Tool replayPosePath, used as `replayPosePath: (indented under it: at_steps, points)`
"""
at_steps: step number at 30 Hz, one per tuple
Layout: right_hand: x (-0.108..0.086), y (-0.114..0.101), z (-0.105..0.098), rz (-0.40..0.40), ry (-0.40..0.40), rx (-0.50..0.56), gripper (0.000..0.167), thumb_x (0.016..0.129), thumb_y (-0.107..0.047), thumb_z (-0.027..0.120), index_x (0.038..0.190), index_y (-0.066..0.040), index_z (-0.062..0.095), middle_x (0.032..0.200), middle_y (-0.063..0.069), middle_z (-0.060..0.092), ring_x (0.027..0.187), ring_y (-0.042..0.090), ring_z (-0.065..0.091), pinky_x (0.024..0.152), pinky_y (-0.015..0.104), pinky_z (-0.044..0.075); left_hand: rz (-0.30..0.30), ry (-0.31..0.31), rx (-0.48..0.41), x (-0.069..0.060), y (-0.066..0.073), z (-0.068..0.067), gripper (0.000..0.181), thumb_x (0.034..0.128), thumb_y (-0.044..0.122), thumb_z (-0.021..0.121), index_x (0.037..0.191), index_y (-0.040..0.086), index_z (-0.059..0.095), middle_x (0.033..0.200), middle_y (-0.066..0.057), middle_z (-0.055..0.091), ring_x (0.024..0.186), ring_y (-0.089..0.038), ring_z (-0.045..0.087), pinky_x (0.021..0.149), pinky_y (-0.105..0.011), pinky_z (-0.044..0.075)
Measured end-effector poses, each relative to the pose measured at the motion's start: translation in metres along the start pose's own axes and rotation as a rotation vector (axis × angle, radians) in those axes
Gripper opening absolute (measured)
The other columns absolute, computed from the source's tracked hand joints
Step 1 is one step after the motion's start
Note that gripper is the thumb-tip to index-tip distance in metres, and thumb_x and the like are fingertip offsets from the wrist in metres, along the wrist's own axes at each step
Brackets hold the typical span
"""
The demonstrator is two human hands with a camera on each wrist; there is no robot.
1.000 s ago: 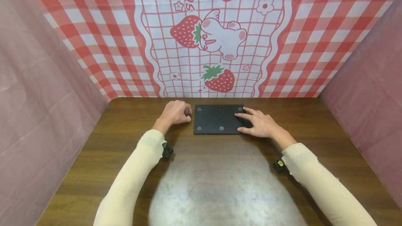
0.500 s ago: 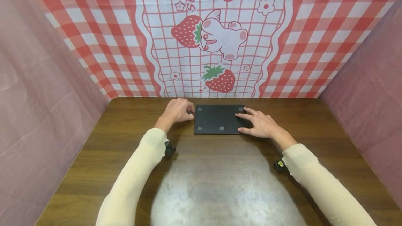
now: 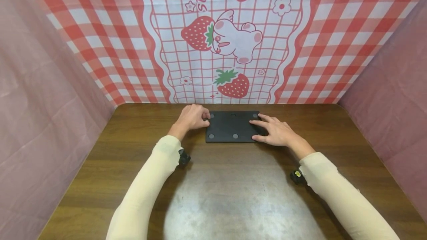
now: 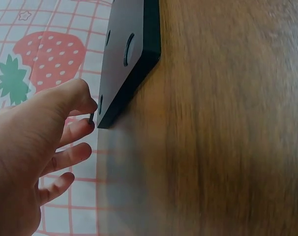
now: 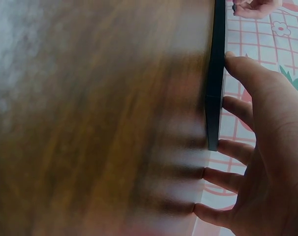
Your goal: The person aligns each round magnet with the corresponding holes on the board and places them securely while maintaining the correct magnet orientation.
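A flat black rectangular board (image 3: 227,126) lies near the table's far edge, with several round grey spots along its long sides. At the middle of the far side, one round mark (image 3: 233,114) looks darker than the others. My left hand (image 3: 196,117) is over the board's far left corner. Its thumb and index finger pinch a small thin dark disc (image 4: 91,118), seen edge-on in the left wrist view; the other fingers are loosely bent. My right hand (image 3: 277,130) rests with spread fingers on the board's right end, covering part of it.
The brown wooden table (image 3: 233,188) stretches toward me. Behind it rises a red-and-white checked cloth (image 3: 233,47) with strawberry prints. Pink drapes (image 3: 43,103) close off both sides. Each wrist carries a small black camera (image 3: 184,157).
My left hand has moved right, from beside the board to over its far left corner, carrying the small disc. The right hand and the board have stayed still.
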State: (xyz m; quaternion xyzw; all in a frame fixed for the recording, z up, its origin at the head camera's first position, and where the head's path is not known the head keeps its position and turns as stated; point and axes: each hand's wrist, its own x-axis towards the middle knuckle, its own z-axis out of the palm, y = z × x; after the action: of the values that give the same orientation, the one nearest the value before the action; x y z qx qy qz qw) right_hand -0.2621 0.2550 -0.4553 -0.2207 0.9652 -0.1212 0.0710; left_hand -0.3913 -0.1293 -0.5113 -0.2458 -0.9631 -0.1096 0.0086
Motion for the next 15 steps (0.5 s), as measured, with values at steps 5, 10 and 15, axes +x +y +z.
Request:
replayPosePath:
  at_steps: [5, 10, 15]
  points:
    - [0.0, 0.001, 0.0, -0.001, 0.002, -0.004, 0.076, 0.105, -0.06, 0.07, 0.171, -0.028, 0.051, 0.186, 0.021, 0.031, 0.164, 0.058, 0.039, 0.118, 0.087, 0.04, 0.0, 0.03, -0.023, -0.007, 0.013, -0.006, 0.026, 0.0851, 0.048, 0.084, 0.107, 0.035, 0.087, 0.101, 0.014, 0.083, 0.098, -0.011, 0.077, 0.083, -0.037, 0.059]
    - [0.0, 0.001, 0.001, -0.002, 0.006, -0.009, 0.075, 0.106, -0.06, 0.07, 0.171, -0.028, 0.051, 0.186, 0.02, 0.031, 0.164, 0.057, 0.04, 0.118, 0.087, 0.041, -0.019, 0.008, -0.039, -0.005, 0.022, -0.01, 0.027, 0.087, 0.045, 0.083, 0.111, 0.033, 0.088, 0.107, 0.012, 0.086, 0.105, -0.012, 0.079, 0.09, -0.039, 0.062]
    - [0.001, 0.001, 0.002, -0.003, 0.006, -0.01, 0.075, 0.106, -0.061, 0.069, 0.171, -0.029, 0.051, 0.186, 0.02, 0.031, 0.164, 0.058, 0.04, 0.117, 0.087, 0.041, -0.025, 0.018, -0.02, 0.013, 0.013, 0.011, 0.024, 0.0849, 0.051, 0.084, 0.107, 0.04, 0.085, 0.101, 0.019, 0.082, 0.1, -0.008, 0.076, 0.088, -0.038, 0.061]
